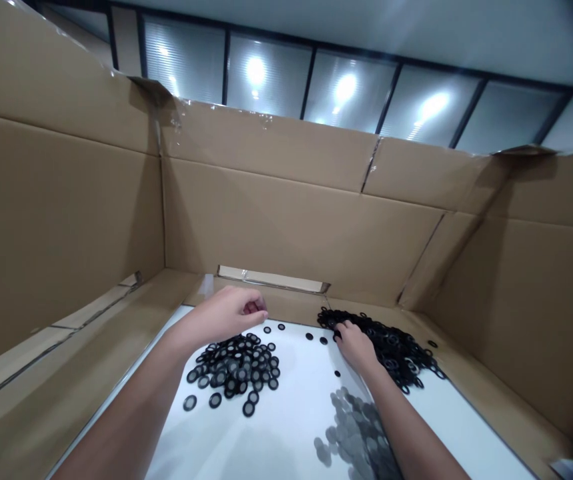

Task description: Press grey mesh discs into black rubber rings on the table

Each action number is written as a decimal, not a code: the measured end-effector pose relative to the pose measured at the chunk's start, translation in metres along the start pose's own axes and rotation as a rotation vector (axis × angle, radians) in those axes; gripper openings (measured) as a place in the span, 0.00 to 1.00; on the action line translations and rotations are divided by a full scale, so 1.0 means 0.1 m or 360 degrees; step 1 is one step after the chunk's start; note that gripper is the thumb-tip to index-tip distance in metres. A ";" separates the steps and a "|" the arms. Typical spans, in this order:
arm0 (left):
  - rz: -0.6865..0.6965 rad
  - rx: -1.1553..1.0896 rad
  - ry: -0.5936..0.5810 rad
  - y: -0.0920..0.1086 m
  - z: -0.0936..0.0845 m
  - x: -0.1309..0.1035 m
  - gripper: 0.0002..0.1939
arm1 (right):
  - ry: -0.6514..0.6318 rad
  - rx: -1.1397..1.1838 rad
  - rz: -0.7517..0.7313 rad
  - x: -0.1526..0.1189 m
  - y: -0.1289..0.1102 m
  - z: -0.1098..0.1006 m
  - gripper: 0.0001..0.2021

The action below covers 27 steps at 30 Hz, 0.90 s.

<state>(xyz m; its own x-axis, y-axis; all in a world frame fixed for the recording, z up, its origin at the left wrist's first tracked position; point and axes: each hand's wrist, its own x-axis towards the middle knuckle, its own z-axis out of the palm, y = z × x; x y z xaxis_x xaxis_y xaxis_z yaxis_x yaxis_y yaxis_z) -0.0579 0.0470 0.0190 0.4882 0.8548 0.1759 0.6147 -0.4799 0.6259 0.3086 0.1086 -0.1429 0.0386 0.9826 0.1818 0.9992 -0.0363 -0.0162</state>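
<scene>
Above the left pile of black rings with grey centres (236, 367) is my left hand (243, 310), its fingers curled together; what they hold, if anything, is hidden. My right hand (353, 343) reaches to the near left edge of a heap of plain black rings (401, 350), fingertips down at the rings. Whether it grips one is too small to tell. Grey translucent discs (353, 433) lie in a loose pile beside my right forearm. A few dark pieces (323, 341) are scattered between the hands on the white board (236, 447).
Tall cardboard walls (276, 220) enclose the white board at the back and both sides. A slot (273, 279) is cut low in the back wall. Behind the box stand glass panels (266, 77). A small white item (569, 469) lies at the lower right corner.
</scene>
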 end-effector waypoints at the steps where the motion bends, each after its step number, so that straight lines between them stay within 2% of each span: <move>1: 0.0004 0.0000 -0.0002 0.01 -0.01 0.00 0.12 | -0.0001 -0.0020 0.0004 0.01 0.02 0.02 0.12; 5: 0.0036 -0.0009 0.0012 0.02 -0.05 -0.02 0.11 | 0.0008 -0.0002 -0.0014 0.01 0.07 0.04 0.10; 8: 0.0067 -0.0022 0.0018 0.01 -0.07 -0.04 0.11 | 0.0036 0.0115 -0.0015 0.00 0.09 -0.04 0.06; 11: 0.0093 -0.0027 0.0005 0.00 -0.05 -0.03 0.11 | 0.0100 0.0310 -0.0004 -0.02 0.06 -0.24 0.03; 14: 0.0177 -0.0018 -0.0022 0.01 0.08 0.01 0.10 | 0.0159 0.0606 -0.0071 -0.11 -0.10 -0.55 0.06; 16: 0.0306 -0.0054 -0.0034 0.07 0.23 0.03 0.09 | 0.0133 0.0858 -0.0221 -0.25 -0.28 -0.77 0.12; 19: 0.0496 -0.0230 -0.0013 0.24 0.51 0.03 0.27 | 0.0020 0.1188 -0.0449 -0.57 -0.57 -1.05 0.23; 20: 0.0576 -0.0287 -0.0041 0.30 0.59 0.02 0.28 | -0.0008 0.1285 -0.0499 -0.68 -0.65 -1.13 0.25; 23: 0.0736 -0.0344 0.0038 0.45 0.77 -0.01 0.07 | -0.0141 0.1826 -0.0559 -1.00 -0.81 -1.29 0.25; 25: 0.0770 -0.0326 0.0097 0.49 0.81 -0.03 0.08 | -0.0222 0.2129 -0.0511 -1.18 -0.84 -1.32 0.23; 27: 0.0776 -0.0312 0.0093 0.50 0.81 -0.05 0.08 | -0.0249 0.2197 -0.0441 -1.38 -0.84 -1.23 0.22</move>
<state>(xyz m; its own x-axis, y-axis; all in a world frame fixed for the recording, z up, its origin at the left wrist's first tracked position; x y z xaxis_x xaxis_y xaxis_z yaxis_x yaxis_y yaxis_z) 0.0207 0.0029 -0.0124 0.6499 0.5538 0.5205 0.1946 -0.7833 0.5904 0.2207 -0.0465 -0.0453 -0.2468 0.9414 0.2300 0.1583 0.2733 -0.9488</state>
